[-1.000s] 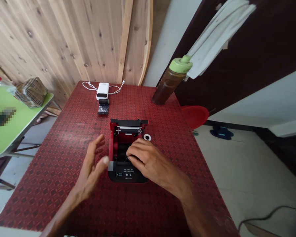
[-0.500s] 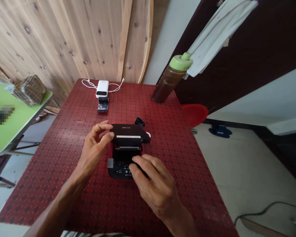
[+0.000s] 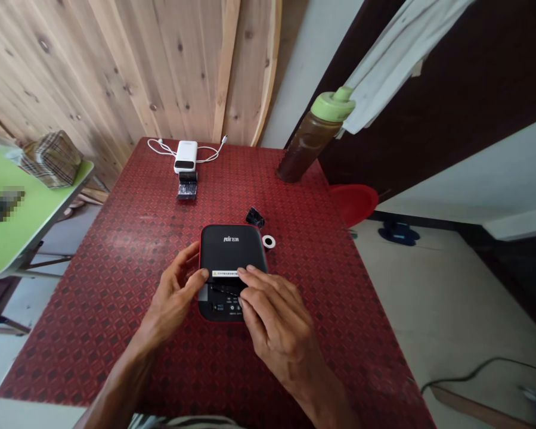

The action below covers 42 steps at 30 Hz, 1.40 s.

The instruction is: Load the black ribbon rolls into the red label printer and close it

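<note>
A small black device with red edges lies on the red patterned table. Its lid is down over the inner bay, with a white label strip near the lid's lower edge and small buttons below it. My left hand grips the device's left side, thumb on top and fingers at the edge. My right hand rests its fingertips on the lid's lower right part, fingers bent and close together. A white roll stands by the device's right edge, and a crumpled black piece lies just behind it.
Farther back are a white power bank with a cable, a black strip and a brown bottle with a green lid. A green table with a checked bag is at left, a red stool at right.
The device's lid has swung down from raised, covering the roller and bay. Both hands have moved with it, and the white roll at the right now shows fully.
</note>
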Each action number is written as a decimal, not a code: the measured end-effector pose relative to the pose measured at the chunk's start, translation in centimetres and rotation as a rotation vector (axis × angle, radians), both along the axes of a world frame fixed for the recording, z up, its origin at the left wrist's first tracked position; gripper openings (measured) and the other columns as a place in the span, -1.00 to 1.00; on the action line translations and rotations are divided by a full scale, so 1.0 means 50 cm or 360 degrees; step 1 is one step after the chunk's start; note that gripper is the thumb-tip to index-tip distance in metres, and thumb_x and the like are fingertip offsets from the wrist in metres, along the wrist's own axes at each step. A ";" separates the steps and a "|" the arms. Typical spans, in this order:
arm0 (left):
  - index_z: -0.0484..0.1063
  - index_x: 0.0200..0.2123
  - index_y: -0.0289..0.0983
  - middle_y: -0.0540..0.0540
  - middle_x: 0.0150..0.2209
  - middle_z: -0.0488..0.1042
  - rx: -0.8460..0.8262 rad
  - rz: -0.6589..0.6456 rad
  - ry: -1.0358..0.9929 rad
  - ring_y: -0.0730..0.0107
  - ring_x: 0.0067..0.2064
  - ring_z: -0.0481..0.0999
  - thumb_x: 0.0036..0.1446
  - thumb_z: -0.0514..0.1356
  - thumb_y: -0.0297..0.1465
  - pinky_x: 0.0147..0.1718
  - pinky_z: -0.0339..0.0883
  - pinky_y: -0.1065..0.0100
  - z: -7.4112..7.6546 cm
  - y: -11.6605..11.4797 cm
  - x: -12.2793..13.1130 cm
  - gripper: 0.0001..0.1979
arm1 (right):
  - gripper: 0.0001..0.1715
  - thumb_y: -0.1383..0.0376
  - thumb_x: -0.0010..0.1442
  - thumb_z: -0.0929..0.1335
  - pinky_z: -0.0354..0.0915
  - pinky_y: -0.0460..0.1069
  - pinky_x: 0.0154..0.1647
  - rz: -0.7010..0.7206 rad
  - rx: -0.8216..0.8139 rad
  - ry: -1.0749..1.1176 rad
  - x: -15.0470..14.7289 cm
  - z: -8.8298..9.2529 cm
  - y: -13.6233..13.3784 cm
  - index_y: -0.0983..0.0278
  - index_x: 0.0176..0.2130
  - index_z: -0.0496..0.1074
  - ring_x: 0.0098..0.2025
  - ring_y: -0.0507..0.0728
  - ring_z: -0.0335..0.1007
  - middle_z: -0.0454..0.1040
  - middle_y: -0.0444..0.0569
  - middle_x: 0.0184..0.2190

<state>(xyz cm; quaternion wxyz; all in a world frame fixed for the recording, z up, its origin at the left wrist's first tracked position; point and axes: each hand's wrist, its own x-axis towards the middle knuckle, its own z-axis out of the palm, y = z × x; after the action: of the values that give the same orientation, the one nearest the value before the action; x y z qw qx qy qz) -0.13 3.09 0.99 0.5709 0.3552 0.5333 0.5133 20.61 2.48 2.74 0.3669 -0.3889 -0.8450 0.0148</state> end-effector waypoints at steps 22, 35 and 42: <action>0.53 0.31 -0.09 -0.21 0.36 0.56 -0.0091 0.0037 0.0043 -0.11 0.35 0.56 0.28 0.42 -0.09 0.28 0.47 -0.04 -0.005 -0.075 -0.001 -0.42 | -0.46 0.03 0.53 0.35 0.67 0.15 -0.04 -0.0616 -0.0666 0.0610 0.024 -0.120 -0.115 0.24 0.33 0.41 0.04 0.30 0.73 0.70 0.18 0.08; 0.52 0.27 -0.12 -0.19 0.28 0.61 -0.0183 0.0126 0.0105 -0.08 0.25 0.60 0.26 0.40 -0.14 0.17 0.48 0.05 0.001 -0.063 0.012 -0.45 | -0.49 0.05 0.52 0.38 0.66 0.16 -0.01 -0.0592 -0.0609 0.0677 0.011 -0.123 -0.114 0.22 0.31 0.42 0.03 0.28 0.72 0.69 0.18 0.06; 0.53 0.27 -0.11 -0.17 0.26 0.62 -0.0185 0.0177 0.0126 -0.01 0.22 0.63 0.28 0.38 -0.15 0.18 0.48 0.09 0.006 -0.063 0.023 -0.48 | -0.47 0.05 0.50 0.39 0.66 0.18 0.02 -0.0602 -0.0643 0.0728 0.009 -0.135 -0.118 0.21 0.32 0.42 0.06 0.30 0.71 0.68 0.17 0.09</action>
<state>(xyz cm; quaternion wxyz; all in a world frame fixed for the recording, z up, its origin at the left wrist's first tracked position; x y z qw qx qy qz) 1.00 -0.08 1.27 0.5397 0.3113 0.6033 0.4979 21.07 -3.40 -4.03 0.4584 -0.5897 -0.6341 0.2002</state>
